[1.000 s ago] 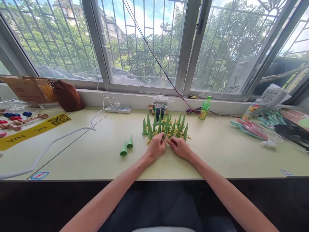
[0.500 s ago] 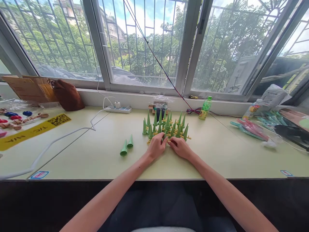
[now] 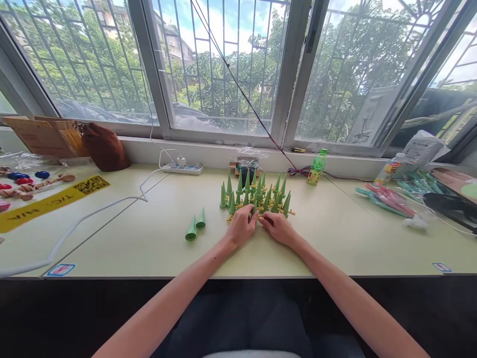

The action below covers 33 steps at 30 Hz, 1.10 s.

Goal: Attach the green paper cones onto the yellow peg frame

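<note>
A cluster of several upright green cones point(image 3: 257, 194) on small yellow connector pieces stands mid-table. My left hand point(image 3: 241, 226) and my right hand point(image 3: 278, 227) meet at the cluster's near edge, fingers curled and pinched on the yellow pieces there. What exactly each fingertip grips is hidden by the hands. Two loose green cones point(image 3: 196, 226) lie on the table to the left of my left hand.
The pale green table point(image 3: 149, 238) runs under a window. A white power strip point(image 3: 182, 169) and cable sit back left, a green bottle point(image 3: 316, 167) back right. Wooden toys and a yellow label point(image 3: 48, 201) lie far left; packaged items point(image 3: 387, 199) far right.
</note>
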Each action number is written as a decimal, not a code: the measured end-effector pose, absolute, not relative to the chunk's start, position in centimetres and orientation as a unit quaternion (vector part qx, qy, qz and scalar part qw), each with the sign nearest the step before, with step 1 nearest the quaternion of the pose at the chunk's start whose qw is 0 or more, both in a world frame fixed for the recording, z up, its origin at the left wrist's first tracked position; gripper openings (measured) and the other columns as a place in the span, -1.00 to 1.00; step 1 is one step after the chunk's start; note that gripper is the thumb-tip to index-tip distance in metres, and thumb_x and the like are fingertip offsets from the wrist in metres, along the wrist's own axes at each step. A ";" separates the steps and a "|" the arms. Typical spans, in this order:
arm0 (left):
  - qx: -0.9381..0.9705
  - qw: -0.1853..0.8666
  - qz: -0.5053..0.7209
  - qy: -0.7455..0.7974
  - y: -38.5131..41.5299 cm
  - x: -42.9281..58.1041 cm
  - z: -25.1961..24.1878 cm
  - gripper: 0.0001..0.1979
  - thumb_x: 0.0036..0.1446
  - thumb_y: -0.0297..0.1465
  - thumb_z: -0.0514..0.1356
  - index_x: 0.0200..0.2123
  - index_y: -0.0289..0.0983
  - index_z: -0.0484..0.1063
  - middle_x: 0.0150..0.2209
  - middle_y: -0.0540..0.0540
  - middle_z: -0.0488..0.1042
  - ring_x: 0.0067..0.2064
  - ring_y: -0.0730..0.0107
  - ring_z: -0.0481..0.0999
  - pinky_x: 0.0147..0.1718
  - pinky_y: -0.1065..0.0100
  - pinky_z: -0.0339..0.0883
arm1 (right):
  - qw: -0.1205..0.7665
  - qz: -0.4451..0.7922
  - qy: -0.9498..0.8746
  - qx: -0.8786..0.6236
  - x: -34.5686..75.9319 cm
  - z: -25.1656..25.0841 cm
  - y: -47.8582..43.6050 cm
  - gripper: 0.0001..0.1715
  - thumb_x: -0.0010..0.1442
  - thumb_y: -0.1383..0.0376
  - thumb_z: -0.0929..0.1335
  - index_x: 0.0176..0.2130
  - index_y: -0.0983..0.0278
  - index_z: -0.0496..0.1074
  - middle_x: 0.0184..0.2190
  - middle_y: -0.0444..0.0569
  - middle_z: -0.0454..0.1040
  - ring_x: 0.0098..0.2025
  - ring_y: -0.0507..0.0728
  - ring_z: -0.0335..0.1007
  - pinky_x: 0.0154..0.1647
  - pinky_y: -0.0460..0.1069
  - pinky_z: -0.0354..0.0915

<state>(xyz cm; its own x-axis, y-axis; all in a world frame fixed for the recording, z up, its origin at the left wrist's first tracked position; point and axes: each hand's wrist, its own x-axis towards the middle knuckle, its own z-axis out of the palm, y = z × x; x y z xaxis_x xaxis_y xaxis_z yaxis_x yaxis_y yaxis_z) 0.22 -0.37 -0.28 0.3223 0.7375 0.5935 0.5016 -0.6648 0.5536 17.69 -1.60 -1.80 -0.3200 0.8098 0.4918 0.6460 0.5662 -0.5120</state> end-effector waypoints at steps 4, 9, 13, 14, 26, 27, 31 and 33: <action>0.800 0.132 0.442 0.384 -0.4 0.3 -0.3 -0.80 0.25 -0.36 0.02 -0.44 -0.25 0.21 -0.49 0.00 0.30 -0.49 0.44 0.25 -0.45 0.38 0.12 | 0.376 0.129 -0.798 -0.453 17.7 -1.8 -1.6 -0.84 0.29 0.22 0.28 -0.28 0.25 0.38 -0.54 -0.14 0.41 -0.53 0.05 0.24 -0.44 -0.07 0.12; 0.802 0.130 0.439 0.384 -0.4 0.2 -0.2 -0.80 0.25 -0.36 0.03 -0.44 -0.25 0.23 -0.50 -0.01 0.31 -0.50 0.44 0.26 -0.46 0.38 0.12 | 0.379 0.127 -0.800 -0.448 17.7 -1.8 -1.6 -0.80 0.30 0.23 0.25 -0.33 0.24 0.37 -0.51 -0.11 0.44 -0.51 0.06 0.28 -0.43 -0.06 0.14; 0.802 0.132 0.438 0.383 -0.4 0.2 -0.2 -0.79 0.25 -0.36 0.03 -0.45 -0.25 0.22 -0.50 0.00 0.30 -0.50 0.45 0.26 -0.46 0.39 0.11 | 0.373 0.123 -0.804 -0.447 17.7 -1.7 -1.6 -0.69 0.33 0.21 0.22 -0.43 0.25 0.34 -0.55 -0.10 0.41 -0.52 0.06 0.26 -0.45 -0.06 0.12; 0.802 0.132 0.440 0.383 -0.4 0.2 -0.3 -0.79 0.25 -0.36 0.03 -0.45 -0.25 0.22 -0.51 0.00 0.30 -0.50 0.45 0.26 -0.46 0.39 0.11 | 0.373 0.125 -0.803 -0.448 17.7 -1.7 -1.6 -0.69 0.33 0.21 0.22 -0.42 0.25 0.35 -0.55 -0.11 0.41 -0.52 0.06 0.26 -0.45 -0.06 0.12; 0.800 0.134 0.440 0.386 -0.5 0.3 -0.1 -0.79 0.25 -0.37 0.03 -0.46 -0.25 0.21 -0.51 0.01 0.29 -0.51 0.46 0.24 -0.47 0.39 0.11 | 0.381 0.123 -0.800 -0.447 17.7 -1.8 -1.7 -0.78 0.30 0.24 0.25 -0.38 0.25 0.35 -0.53 -0.13 0.41 -0.52 0.05 0.24 -0.43 -0.07 0.14; 0.800 0.135 0.440 0.385 -0.5 0.3 -0.2 -0.79 0.25 -0.36 0.03 -0.46 -0.26 0.21 -0.51 0.01 0.29 -0.51 0.46 0.24 -0.47 0.39 0.11 | 0.381 0.123 -0.799 -0.448 17.7 -1.7 -1.7 -0.75 0.30 0.23 0.25 -0.40 0.24 0.34 -0.55 -0.13 0.40 -0.52 0.05 0.23 -0.44 -0.07 0.13; 0.799 0.137 0.443 0.383 -0.5 0.3 -0.2 -0.79 0.25 -0.35 0.03 -0.45 -0.25 0.21 -0.50 0.01 0.30 -0.50 0.46 0.24 -0.47 0.39 0.12 | 0.382 0.129 -0.800 -0.443 17.7 -1.6 -1.7 -0.66 0.32 0.21 0.22 -0.48 0.24 0.27 -0.60 -0.15 0.34 -0.55 0.04 0.19 -0.47 -0.07 0.12; 0.799 0.139 0.443 0.382 -0.5 0.3 -0.2 -0.79 0.25 -0.35 0.03 -0.45 -0.25 0.21 -0.50 0.01 0.30 -0.50 0.46 0.24 -0.47 0.39 0.11 | 0.383 0.135 -0.801 -0.440 17.6 -1.5 -1.8 -0.62 0.32 0.20 0.21 -0.52 0.24 0.23 -0.62 -0.14 0.32 -0.56 0.04 0.19 -0.47 -0.07 0.12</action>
